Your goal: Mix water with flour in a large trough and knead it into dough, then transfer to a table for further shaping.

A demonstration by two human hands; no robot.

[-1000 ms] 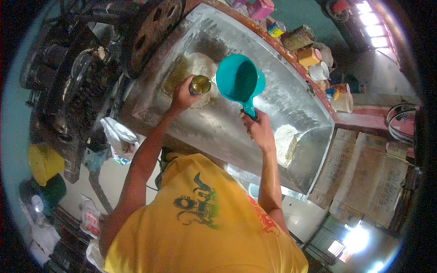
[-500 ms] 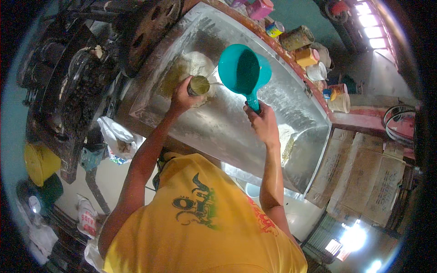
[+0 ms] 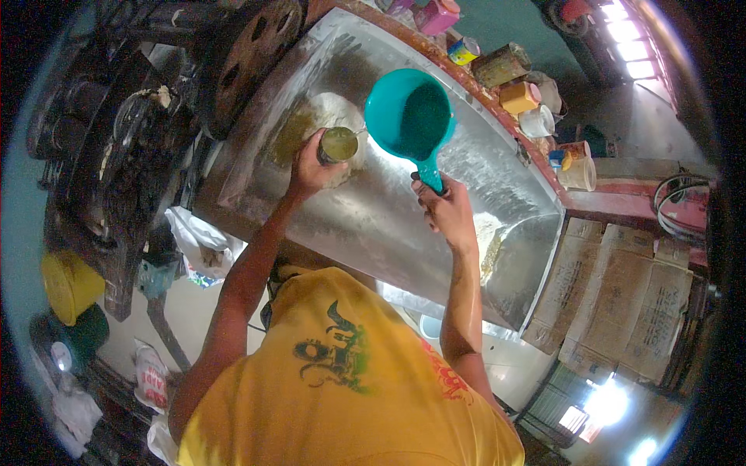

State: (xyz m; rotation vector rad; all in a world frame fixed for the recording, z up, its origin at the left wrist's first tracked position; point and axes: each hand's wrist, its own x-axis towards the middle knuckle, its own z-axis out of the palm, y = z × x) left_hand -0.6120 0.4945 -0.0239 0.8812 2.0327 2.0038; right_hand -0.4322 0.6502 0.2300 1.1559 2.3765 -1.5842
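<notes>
My left hand (image 3: 309, 169) is wrapped round a small round can (image 3: 339, 146) that has yellowish-green liquid in it. My right hand (image 3: 451, 208) grips the handle of a teal plastic dipper (image 3: 382, 109), held just right of the can. Between the dipper's rim and the can shows a thin trickle of liquid. Both are above a metal-lined trough (image 3: 365, 221). Beneath and beyond the can, a white powder heap (image 3: 332, 107) lies beside a damp, greenish patch. Another white powder heap (image 3: 486, 237) sits at the trough's right end, partly behind my right forearm.
Along the far ledge stand several containers, among them a pink tub (image 3: 437, 15), a rusty can (image 3: 502, 65) and an orange tub (image 3: 520, 98). A dark machine wheel (image 3: 252, 58) borders the trough at left. Flattened cardboard boxes (image 3: 622, 299) lie at right; a yellow bucket (image 3: 71, 286) is far left.
The dipper has shifted slightly left and tipped back more level. The stream running from it into the can has thinned to a short trickle. My left hand has barely moved.
</notes>
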